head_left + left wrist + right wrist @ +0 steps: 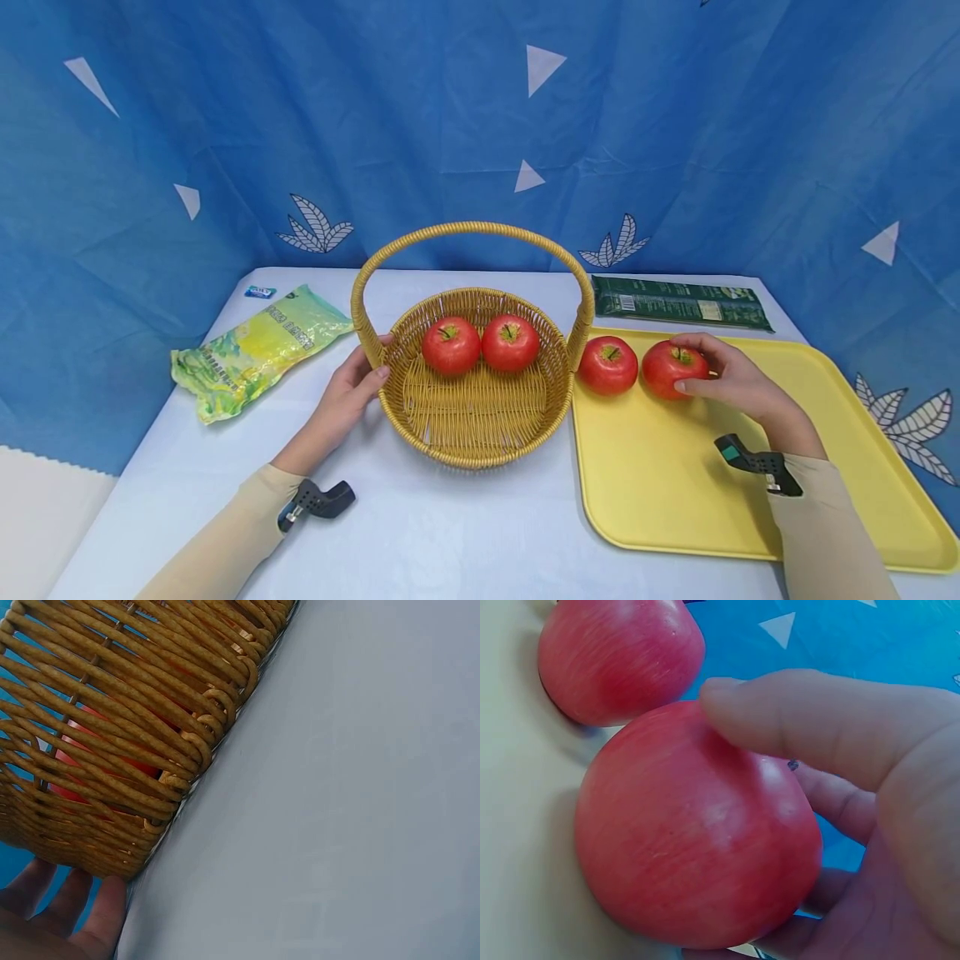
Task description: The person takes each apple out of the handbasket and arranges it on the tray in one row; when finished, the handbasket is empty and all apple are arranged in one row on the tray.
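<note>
A wicker basket [474, 454] with a tall arched handle stands in the middle of the table, two red apples [451, 346] side by side toward its back. My left hand [351, 387] grips the basket's left side where the handle meets the rim; in the left wrist view its fingers [105, 915] lie against the outer weave. On the yellow tray [675, 500], my right hand [738, 379] holds a red apple [667, 371], thumb on the near side and fingers round the far side. Another apple [608, 367] sits just left of it, by the basket.
A green and yellow packet [258, 354] lies left of the basket, with a small blue packet [259, 292] behind it. Behind the tray is a long dark green package [678, 302]. A blue curtain [450, 125] hangs along the table's back edge.
</note>
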`<action>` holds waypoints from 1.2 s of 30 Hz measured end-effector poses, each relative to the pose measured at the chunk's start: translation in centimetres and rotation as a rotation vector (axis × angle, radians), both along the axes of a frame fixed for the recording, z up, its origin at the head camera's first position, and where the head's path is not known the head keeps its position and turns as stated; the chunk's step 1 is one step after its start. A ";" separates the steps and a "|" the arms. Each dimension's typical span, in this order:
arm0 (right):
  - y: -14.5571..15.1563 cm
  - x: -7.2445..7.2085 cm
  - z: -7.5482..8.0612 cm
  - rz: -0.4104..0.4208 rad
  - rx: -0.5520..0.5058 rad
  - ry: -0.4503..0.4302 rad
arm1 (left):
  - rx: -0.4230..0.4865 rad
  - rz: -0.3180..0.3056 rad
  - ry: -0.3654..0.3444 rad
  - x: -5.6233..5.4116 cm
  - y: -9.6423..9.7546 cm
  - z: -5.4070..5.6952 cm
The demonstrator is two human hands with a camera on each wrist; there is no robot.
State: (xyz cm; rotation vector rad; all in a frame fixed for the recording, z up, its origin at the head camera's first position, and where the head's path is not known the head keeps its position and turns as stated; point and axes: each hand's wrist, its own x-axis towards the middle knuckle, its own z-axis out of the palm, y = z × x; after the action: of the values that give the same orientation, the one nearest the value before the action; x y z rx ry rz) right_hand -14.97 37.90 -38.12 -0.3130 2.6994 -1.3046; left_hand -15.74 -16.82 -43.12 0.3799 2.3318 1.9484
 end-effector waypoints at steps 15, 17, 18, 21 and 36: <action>0.2 0.6 1.8 -0.106 0.065 0.011 | 0.012 -0.006 0.004 -0.1 0.0 0.0; 0.1 0.9 2.2 -0.117 0.093 0.041 | 0.014 -0.006 0.003 -0.1 0.0 0.0; 0.0 1.0 2.4 -0.118 0.101 0.061 | 0.014 -0.006 0.001 -0.1 0.0 0.0; -0.3 1.4 2.9 -0.123 0.106 0.137 | 0.012 -0.006 0.002 -0.1 0.0 0.0; -5.5 3.9 5.7 0.062 -0.045 0.313 | 0.007 0.000 0.003 0.0 0.0 -0.1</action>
State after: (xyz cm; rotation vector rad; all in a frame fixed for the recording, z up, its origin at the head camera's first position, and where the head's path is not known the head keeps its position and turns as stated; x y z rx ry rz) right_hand -11.06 32.41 -32.41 -0.6513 2.8831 -1.4051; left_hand -15.75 -16.86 -43.20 0.3840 2.3270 1.9578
